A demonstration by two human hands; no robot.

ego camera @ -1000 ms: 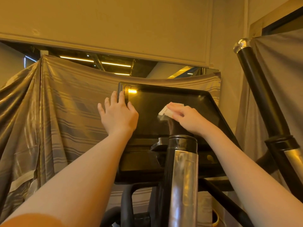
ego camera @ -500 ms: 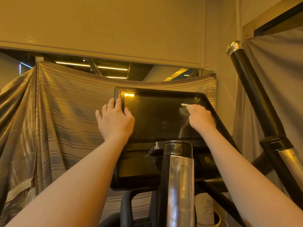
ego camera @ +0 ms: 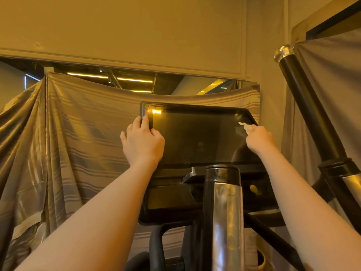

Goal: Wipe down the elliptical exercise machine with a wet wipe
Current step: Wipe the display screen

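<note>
Fingers (ego camera: 251, 129) of the right hand (ego camera: 258, 139) are pinching the wet wipe (ego camera: 243, 124) against the upper right corner of the console screen (ego camera: 197, 135), while the left hand (ego camera: 142, 142) is gripping its left edge, thumb on the glass. Judging by this, only the display is being covered; the handlebar (ego camera: 312, 106), centre post (ego camera: 226, 218) and lower console are seemingly awaiting wiping.

right hand (ego camera: 258, 138) with wet wipe (ego camera: 244, 125) slid from screen (ego camera: 199, 137) centre to upper right corner
</note>
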